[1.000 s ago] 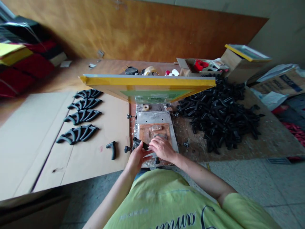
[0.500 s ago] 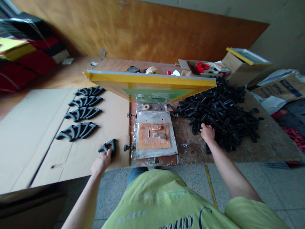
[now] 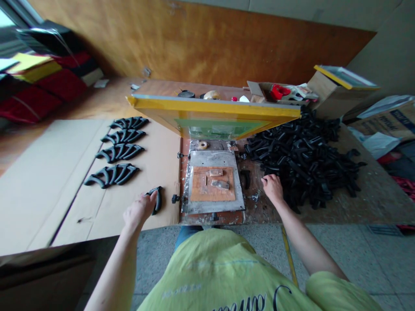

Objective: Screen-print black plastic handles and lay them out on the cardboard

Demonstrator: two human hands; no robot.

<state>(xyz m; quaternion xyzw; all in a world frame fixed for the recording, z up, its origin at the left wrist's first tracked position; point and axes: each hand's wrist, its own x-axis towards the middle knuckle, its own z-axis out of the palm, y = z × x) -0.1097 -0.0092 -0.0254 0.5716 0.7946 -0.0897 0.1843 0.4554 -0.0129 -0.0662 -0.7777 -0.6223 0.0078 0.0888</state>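
Observation:
My left hand (image 3: 139, 211) is at the near edge of a tan cardboard sheet (image 3: 162, 172), its fingers closed on the top of a black curved plastic piece (image 3: 157, 202). My right hand (image 3: 272, 188) rests at the edge of a large pile of black plastic pieces (image 3: 304, 160), holding nothing. A single black piece (image 3: 245, 179) lies on the stained bench to its left. Between my hands sits a metal plate (image 3: 210, 203) with an orange board (image 3: 212, 190) on it. Four rows of joined black curved pieces (image 3: 112, 176) lie on the cardboard.
A yellow-edged screen-printing frame (image 3: 214, 106) stands hinged up above the plate. Behind it are a tape roll (image 3: 211, 95) and a cardboard box (image 3: 327, 93). Folded red and black fabric (image 3: 52, 82) lies at the far left. A tiled floor (image 3: 340, 255) spreads below the bench.
My left hand has shifted slightly right and the curved piece has turned more upright. My right hand has moved slightly left, and a black piece now lies on the bench beside the plate.

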